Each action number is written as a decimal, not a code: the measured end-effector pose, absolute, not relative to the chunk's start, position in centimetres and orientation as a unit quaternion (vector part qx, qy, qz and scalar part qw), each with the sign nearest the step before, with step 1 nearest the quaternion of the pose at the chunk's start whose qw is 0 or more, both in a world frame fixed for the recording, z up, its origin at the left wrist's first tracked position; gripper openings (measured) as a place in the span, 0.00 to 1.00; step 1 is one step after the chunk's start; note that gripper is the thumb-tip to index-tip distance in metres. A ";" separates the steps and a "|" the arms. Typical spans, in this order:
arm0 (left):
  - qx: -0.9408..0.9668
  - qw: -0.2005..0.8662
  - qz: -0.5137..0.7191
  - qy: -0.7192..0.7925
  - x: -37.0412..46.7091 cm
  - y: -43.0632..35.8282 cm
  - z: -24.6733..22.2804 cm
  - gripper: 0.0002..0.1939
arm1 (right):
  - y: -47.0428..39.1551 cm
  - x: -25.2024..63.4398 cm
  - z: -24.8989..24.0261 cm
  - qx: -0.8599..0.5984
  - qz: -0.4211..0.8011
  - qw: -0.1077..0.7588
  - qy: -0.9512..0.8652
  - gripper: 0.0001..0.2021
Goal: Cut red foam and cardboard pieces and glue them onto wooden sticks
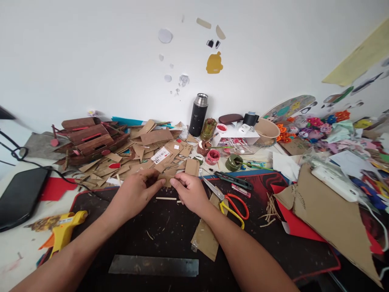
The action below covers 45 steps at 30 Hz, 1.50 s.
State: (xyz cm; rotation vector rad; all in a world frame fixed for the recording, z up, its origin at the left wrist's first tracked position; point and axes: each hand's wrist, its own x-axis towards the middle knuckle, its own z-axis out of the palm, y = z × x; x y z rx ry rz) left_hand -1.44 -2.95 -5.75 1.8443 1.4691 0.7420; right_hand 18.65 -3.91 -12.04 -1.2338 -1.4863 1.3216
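One metal ruler lies nearest, 6 o'clock; beyond, L hand & R hand each pinch an end of small cardboard piece, long axis approx. 9-to-3, equally near both; black flask stands at 1 o'clock.

Flat steel ruler, nearer the wearer than both hands: grey metal, dull, scuffed. Small brown cardboard piece between the fingertips: matt paper surface. Tall black cylindrical flask beyond the right hand: dark body speckled with pale marks, neck shiny bare metal.
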 end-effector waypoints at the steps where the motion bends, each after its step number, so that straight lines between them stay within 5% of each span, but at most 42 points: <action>1: 0.702 0.320 0.285 0.569 -1.7 -2.9 -5.3 0.20 | -3.9 18.6 -12.0 -0.491 0.517 0.400 -0.576 0.15; 5: 0.653 0.347 0.319 0.593 -3.1 -2.4 -3.5 0.24 | -3.8 18.8 -11.5 -0.497 0.532 0.437 -0.529 0.19; 9: 0.630 0.376 0.364 0.574 -3.7 -2.1 -2.8 0.23 | -4.3 19.8 -9.5 -0.501 0.518 0.388 -0.575 0.17; 17: 0.630 0.380 0.359 0.575 -3.9 -1.7 -2.7 0.23 | -6.6 24.7 -4.1 -0.580 0.198 0.066 -0.788 0.13; 25: 0.616 0.401 0.357 0.577 -3.5 -2.0 -2.6 0.24 | -10.3 29.9 -2.0 -0.661 0.123 -0.134 -0.728 0.13; 45: 0.615 0.487 0.365 0.502 -3.4 -2.1 -4.9 0.23 | -13.3 32.0 -5.2 -0.664 0.125 -0.105 -0.729 0.20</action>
